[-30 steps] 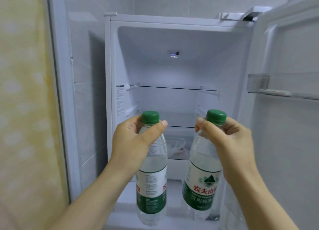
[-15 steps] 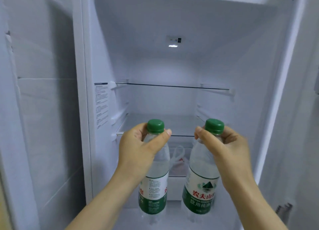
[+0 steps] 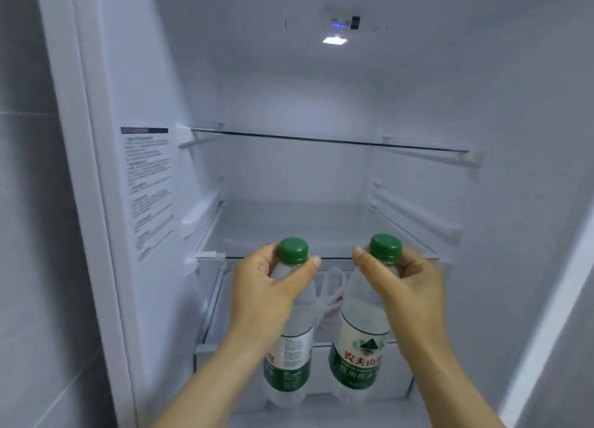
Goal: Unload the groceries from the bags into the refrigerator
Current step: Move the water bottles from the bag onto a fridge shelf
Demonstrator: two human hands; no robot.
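Water bottles: two, clear plastic, green caps, upright, side by side inside open refrigerator (image 3: 289, 90), caps level with front edge of middle shelf (image 3: 321, 225).
Grip: left hand (image 3: 266, 289) curled round neck of left bottle (image 3: 291, 347), thumb across front under cap. Same for right hand (image 3: 408, 286) on right bottle (image 3: 360, 341). Bottles apart.
Glass shelves plainly seen: two, upper shelf (image 3: 328, 140) above middle shelf.
White bag (image 3: 331, 299) below middle shelf, behind bottles, mostly hidden.
Sticker (image 3: 148, 186) left of middle shelf: print unreadable.
Bottle necks covered by fingers.

A home kitchen: open refrigerator (image 3: 321, 106), tiled wall (image 3: 29, 202)
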